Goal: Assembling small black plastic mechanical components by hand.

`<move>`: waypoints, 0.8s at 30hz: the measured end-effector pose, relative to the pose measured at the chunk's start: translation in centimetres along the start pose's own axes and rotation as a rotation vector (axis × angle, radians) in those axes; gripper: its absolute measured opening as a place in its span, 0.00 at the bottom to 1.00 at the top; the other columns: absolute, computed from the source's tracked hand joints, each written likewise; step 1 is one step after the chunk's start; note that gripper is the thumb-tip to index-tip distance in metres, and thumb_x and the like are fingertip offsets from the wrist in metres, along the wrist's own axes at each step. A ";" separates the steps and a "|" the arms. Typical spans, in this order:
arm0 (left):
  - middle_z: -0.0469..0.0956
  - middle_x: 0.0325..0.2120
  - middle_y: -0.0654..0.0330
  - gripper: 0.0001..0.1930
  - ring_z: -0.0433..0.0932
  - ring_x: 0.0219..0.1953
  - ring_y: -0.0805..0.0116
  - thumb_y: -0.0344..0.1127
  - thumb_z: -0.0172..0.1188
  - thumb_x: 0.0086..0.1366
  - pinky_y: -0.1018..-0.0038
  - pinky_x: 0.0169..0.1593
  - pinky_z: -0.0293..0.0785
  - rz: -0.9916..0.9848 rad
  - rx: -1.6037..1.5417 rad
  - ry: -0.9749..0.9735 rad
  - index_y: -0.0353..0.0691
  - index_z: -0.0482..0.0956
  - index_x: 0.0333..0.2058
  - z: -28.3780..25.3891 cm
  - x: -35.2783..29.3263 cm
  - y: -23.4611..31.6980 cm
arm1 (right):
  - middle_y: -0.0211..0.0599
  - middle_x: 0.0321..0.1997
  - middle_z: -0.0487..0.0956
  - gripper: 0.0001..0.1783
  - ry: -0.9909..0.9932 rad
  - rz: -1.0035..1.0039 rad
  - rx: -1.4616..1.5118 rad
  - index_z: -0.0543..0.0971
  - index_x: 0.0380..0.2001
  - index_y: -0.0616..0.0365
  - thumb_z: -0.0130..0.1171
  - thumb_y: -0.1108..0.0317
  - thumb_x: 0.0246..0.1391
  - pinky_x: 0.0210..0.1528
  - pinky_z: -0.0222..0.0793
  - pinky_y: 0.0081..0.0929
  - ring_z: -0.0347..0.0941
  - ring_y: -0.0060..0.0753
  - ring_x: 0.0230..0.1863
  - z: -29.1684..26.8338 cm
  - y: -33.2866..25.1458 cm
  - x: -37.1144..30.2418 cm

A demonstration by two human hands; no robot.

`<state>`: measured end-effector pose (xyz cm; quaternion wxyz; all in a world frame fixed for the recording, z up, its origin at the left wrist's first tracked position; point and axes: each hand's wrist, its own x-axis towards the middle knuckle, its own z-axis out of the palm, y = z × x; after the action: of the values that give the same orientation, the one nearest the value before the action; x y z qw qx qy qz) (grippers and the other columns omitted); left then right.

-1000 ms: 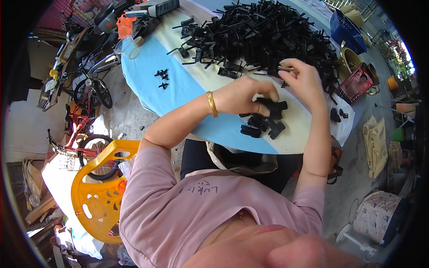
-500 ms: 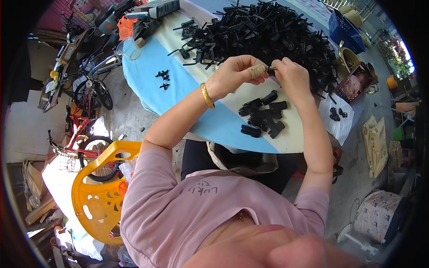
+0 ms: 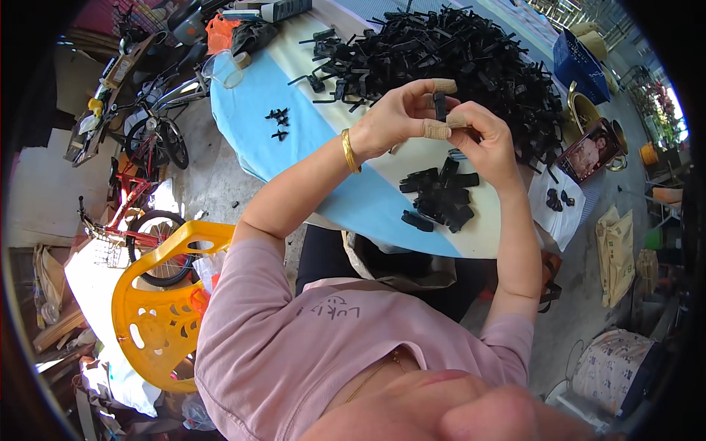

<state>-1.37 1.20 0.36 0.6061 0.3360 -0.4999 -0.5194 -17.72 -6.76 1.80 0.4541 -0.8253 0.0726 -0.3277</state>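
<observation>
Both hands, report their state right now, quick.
Left hand: closed, holding a small black piece between thumb and finger.
Right hand: fingers curled beside that piece; whether it grips anything cannot be told.

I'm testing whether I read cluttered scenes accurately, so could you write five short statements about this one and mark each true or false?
1. The left hand holds a black part between thumb and finger. True.
2. The right hand has no finger covering. False: a tan wrap shows on it.
3. The large black heap lies on the floor. False: it is on the table.
4. A smaller black pile lies nearer the person's body than the heap. True.
5. The plastic chair is red. False: it is yellow.
</observation>
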 end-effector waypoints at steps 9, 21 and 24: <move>0.73 0.39 0.59 0.19 0.73 0.40 0.76 0.22 0.58 0.54 0.79 0.45 0.72 0.207 0.182 0.166 0.32 0.66 0.45 1.2 -0.3 -0.4 | 0.24 0.23 0.69 0.10 0.127 0.312 0.417 0.73 0.39 0.61 0.48 0.72 0.54 0.22 0.52 0.06 0.58 0.07 0.20 -0.9 0.2 -0.4; 0.74 0.39 0.57 0.16 0.74 0.41 0.73 0.21 0.55 0.56 0.78 0.46 0.73 0.165 0.389 0.191 0.31 0.67 0.45 1.5 -0.8 -0.2 | 0.24 0.20 0.70 0.10 0.069 0.284 0.140 0.75 0.38 0.63 0.47 0.69 0.57 0.18 0.46 0.06 0.54 0.06 0.17 0.5 -0.5 -0.4; 0.74 0.38 0.57 0.15 0.74 0.40 0.73 0.22 0.55 0.56 0.78 0.45 0.73 0.150 0.332 0.175 0.31 0.68 0.43 1.1 -0.6 -0.4 | 0.23 0.19 0.69 0.10 0.037 0.257 0.144 0.75 0.37 0.63 0.47 0.70 0.57 0.17 0.46 0.07 0.54 0.06 0.17 0.4 -0.6 -0.3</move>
<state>-2.51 1.86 0.17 0.6205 0.4373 -0.5477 -0.3519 -17.81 -6.00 1.97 0.5490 -0.7683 0.1625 -0.2862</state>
